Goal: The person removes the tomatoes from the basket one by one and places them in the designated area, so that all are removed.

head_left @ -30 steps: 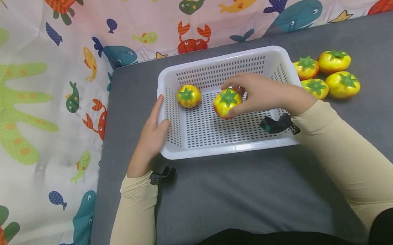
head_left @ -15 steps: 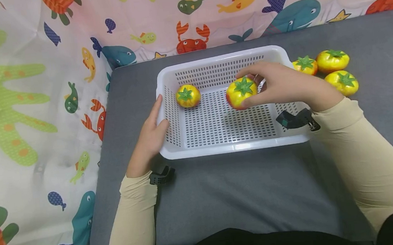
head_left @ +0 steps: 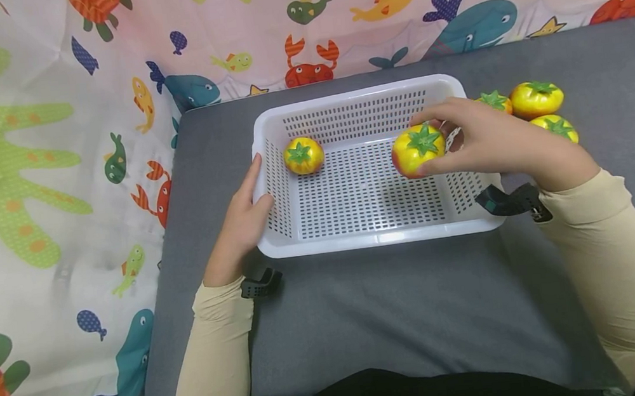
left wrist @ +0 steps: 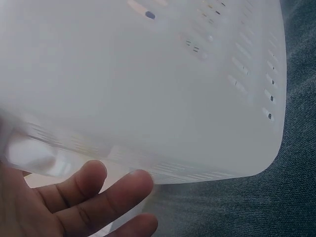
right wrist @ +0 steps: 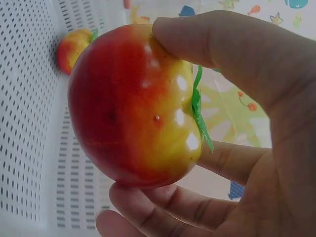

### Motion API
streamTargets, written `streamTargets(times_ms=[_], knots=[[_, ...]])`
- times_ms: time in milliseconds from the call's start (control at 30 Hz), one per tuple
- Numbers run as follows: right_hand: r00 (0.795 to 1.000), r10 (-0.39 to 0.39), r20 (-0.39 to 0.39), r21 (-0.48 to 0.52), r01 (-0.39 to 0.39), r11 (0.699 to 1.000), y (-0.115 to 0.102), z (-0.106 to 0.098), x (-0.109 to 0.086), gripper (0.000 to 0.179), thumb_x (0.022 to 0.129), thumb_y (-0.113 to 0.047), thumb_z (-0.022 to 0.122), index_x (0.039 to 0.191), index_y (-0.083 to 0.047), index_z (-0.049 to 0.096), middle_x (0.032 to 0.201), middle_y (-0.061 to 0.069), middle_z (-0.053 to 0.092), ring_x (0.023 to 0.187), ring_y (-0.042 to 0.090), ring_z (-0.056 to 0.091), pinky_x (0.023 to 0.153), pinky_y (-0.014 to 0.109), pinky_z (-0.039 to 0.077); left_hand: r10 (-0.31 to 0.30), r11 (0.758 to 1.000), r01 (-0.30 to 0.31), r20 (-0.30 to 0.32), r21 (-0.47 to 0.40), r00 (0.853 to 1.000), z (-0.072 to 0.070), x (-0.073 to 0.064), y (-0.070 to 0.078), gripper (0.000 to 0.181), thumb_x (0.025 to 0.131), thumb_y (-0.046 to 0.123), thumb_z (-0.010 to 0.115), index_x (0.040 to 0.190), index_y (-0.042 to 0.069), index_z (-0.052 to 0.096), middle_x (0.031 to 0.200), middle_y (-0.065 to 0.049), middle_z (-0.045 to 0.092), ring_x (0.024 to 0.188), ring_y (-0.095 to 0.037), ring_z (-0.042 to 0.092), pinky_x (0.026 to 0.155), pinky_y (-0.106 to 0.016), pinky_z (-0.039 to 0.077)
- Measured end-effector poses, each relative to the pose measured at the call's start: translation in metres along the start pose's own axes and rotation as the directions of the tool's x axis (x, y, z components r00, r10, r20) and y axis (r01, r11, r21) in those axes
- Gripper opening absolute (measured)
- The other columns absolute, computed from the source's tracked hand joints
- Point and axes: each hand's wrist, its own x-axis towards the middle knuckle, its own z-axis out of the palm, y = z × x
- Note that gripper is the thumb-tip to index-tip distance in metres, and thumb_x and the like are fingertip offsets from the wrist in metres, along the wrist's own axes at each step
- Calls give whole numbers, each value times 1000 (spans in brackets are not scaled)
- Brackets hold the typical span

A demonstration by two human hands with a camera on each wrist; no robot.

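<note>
My right hand (head_left: 478, 138) holds a red and yellow toy tomato (head_left: 419, 151) with a green star-shaped leaf top, thumb on one side and fingers on the other. It is above the right part of a white perforated plastic basket (head_left: 381, 238). The right wrist view shows this tomato (right wrist: 133, 108) close up. My left hand (head_left: 241, 221) grips the basket's left rim, thumb over the edge. In the left wrist view, its fingers (left wrist: 106, 202) lie against the outer wall (left wrist: 148, 98). A second toy tomato (head_left: 304, 156) sits inside the basket, toward its back left.
Several more toy tomatoes stand on the grey cloth to the right of the basket, among them one at the back (head_left: 537, 99), partly hidden by my right arm. A sea-animal patterned sheet (head_left: 255, 25) hangs behind and to the left of the table.
My right hand has moved right with the tomato, from the basket's middle toward its right side, and the right forearm now covers more of the tomatoes outside. The left hand keeps its place.
</note>
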Motion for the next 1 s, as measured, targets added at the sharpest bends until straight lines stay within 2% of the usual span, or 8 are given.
streamTargets(times_ms=[167,267,500,800,1000], knots=[[999,15,-47,-13,-16,1000,7,-6,-14,78,80,-39,92,146,-13,59,130,11,58,112,30,55,79,29,55,10,1000,-10,1,2,1000,0,0,0,80,102,12,43,167,45,12,165,-13,42,114,-43,71,66,-47,66],[998,35,-61,-19,-36,999,11,-9,-20,81,80,-38,92,148,-12,57,130,13,56,111,32,56,76,29,55,10,1000,-10,2,-5,1000,0,0,0,80,102,11,43,168,45,12,165,-12,42,114,-43,71,67,-48,66],[995,55,-84,-45,-59,997,19,-12,-31,82,81,-38,90,150,-11,55,134,18,53,115,39,53,76,44,60,-1,1000,1,-6,-9,1000,1,0,-1,80,102,11,44,167,45,13,165,-12,42,116,-43,71,68,-49,66],[988,75,-136,4,-75,997,31,-20,-47,82,80,-33,92,149,-7,56,131,18,55,115,44,54,67,10,48,10,1000,-10,-7,-23,1000,1,0,-3,80,102,9,44,167,44,14,165,-12,42,115,-43,71,68,-48,67],[976,105,-192,7,-105,994,41,-24,-57,78,78,-30,93,144,-5,60,125,18,54,113,44,52,63,6,46,13,999,-13,-9,-31,1000,2,1,-3,81,102,9,45,167,45,14,165,-12,42,115,-43,71,67,-48,66]])
